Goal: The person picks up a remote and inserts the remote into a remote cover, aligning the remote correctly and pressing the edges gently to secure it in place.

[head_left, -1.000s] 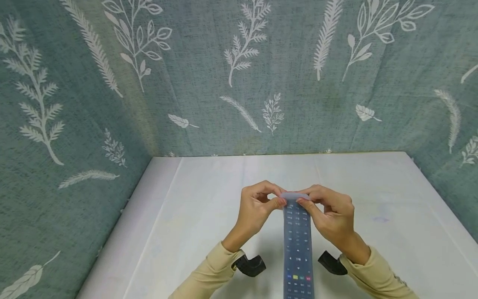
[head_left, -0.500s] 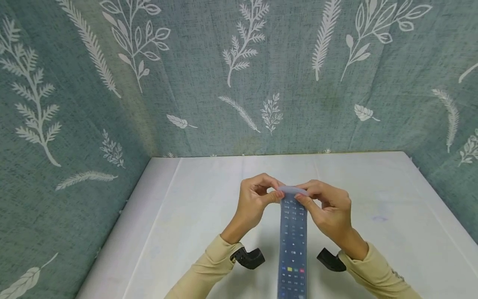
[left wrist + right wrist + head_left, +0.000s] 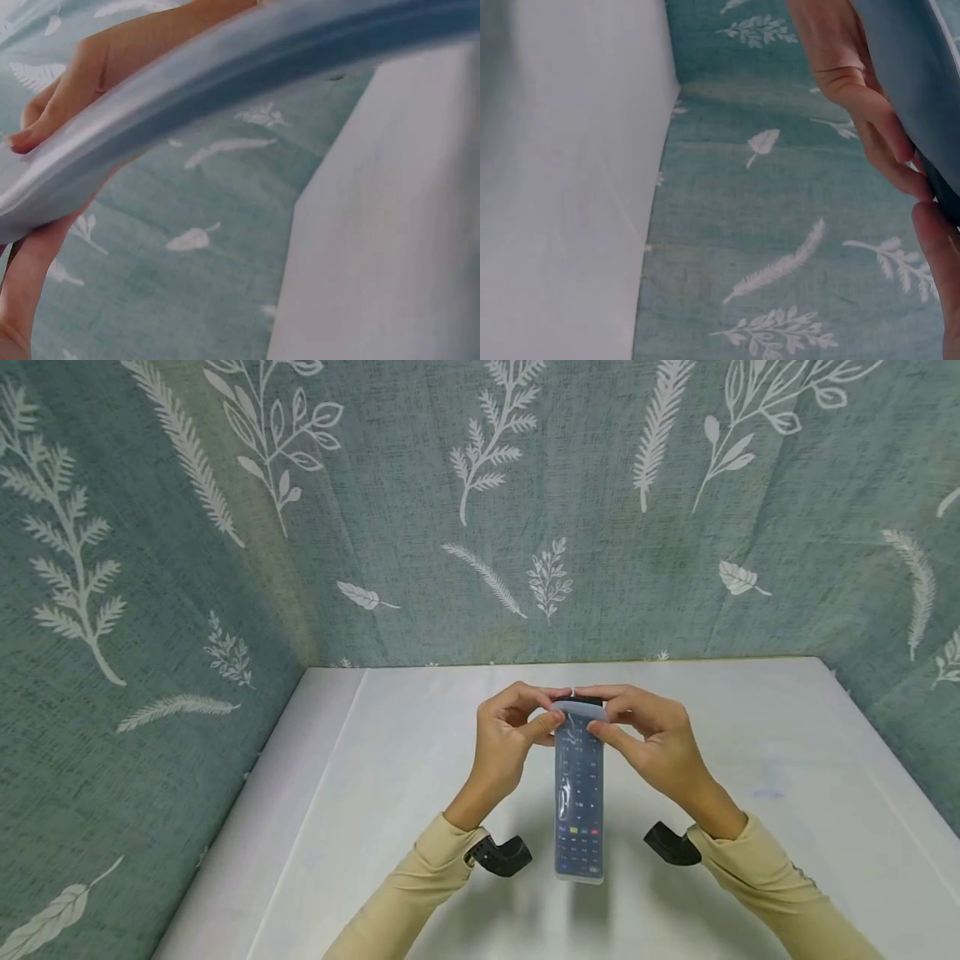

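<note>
A remote control (image 3: 588, 700) sits inside a translucent bluish cover (image 3: 579, 793), its rows of buttons showing through. At the far end, the black tip of the remote sticks out past the cover's pale lip. My left hand (image 3: 504, 745) pinches the cover's upper left corner, thumb on the front and index finger at the black tip. On the other side my right hand (image 3: 651, 739) pinches the upper right corner in the same way. The cover's long edge (image 3: 187, 94) crosses the left wrist view. In the right wrist view, fingers touch the cover (image 3: 919, 75) and its dark end.
The remote is held above a white table (image 3: 390, 810), with a shadow below it. Green leaf-print cloth (image 3: 420, 543) walls the back and both sides. Black wrist straps or mounts (image 3: 501, 857) stick out from both beige sleeves (image 3: 420, 885).
Both hands have moved up and away with the remote, and its lower end has come into view. The black tip now shows beyond the cover's lip, with index fingers against it.
</note>
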Demonstrator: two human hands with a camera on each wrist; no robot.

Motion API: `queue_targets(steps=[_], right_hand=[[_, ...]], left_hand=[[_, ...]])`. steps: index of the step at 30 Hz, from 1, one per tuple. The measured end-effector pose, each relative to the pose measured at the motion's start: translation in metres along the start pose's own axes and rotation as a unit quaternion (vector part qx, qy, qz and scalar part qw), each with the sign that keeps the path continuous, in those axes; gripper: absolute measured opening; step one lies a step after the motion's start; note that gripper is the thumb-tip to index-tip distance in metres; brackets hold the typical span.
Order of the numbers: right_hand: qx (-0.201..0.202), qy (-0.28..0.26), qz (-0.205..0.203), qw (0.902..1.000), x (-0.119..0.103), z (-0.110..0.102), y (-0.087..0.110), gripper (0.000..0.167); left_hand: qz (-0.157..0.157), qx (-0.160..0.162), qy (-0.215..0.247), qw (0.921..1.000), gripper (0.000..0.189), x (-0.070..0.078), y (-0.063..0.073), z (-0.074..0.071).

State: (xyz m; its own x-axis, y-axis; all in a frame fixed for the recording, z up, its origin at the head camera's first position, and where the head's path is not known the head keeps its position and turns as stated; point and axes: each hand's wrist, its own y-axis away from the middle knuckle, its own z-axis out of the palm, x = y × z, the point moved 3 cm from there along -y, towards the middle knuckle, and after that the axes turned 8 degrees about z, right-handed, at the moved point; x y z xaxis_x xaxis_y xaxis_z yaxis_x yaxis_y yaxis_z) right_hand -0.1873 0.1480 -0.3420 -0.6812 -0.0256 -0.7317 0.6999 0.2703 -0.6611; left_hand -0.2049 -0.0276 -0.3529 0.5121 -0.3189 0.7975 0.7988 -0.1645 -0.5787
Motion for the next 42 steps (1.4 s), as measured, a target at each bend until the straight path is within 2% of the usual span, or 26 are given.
queue_targets(steps=[4, 8, 14, 19, 22, 28, 33, 37, 42], right_hand=[[0.017, -0.003, -0.029, 0.9994, -0.001, 0.000, -0.006, 0.023], [0.041, -0.001, -0.056, 0.9976, 0.000, 0.001, -0.008, 0.020], [0.063, 0.005, -0.079, 0.9949, 0.002, 0.004, -0.009, 0.014], [0.078, -0.008, -0.102, 0.9917, 0.001, 0.008, -0.007, 0.013], [0.079, -0.016, -0.100, 0.9917, 0.000, 0.010, -0.005, 0.014], [0.067, 0.000, -0.067, 0.9955, 0.000, 0.008, -0.006, 0.016], [0.044, 0.031, 0.008, 0.9985, 0.004, 0.006, -0.006, 0.024], [0.023, 0.040, 0.071, 0.9964, 0.008, 0.005, -0.002, 0.022], [0.017, 0.034, 0.115, 0.9926, 0.008, 0.008, 0.004, 0.020]], left_hand=[[-0.003, -0.020, 0.009, 0.9998, 0.012, 0.001, -0.001, 0.001], [0.023, -0.037, -0.007, 0.9990, 0.016, 0.002, -0.001, 0.001], [0.068, -0.025, -0.037, 0.9967, 0.012, 0.000, -0.003, 0.000], [0.074, -0.022, -0.026, 0.9967, 0.011, 0.002, -0.005, -0.003], [0.070, -0.024, -0.010, 0.9972, 0.011, 0.002, -0.006, -0.004], [0.056, -0.027, -0.007, 0.9980, 0.011, 0.002, -0.007, -0.006], [0.031, -0.022, -0.019, 0.9991, 0.010, 0.001, -0.006, -0.007], [0.014, -0.016, -0.030, 0.9993, 0.010, -0.002, -0.003, -0.009], [0.014, 0.000, -0.040, 0.9991, 0.011, -0.003, 0.004, -0.009]])
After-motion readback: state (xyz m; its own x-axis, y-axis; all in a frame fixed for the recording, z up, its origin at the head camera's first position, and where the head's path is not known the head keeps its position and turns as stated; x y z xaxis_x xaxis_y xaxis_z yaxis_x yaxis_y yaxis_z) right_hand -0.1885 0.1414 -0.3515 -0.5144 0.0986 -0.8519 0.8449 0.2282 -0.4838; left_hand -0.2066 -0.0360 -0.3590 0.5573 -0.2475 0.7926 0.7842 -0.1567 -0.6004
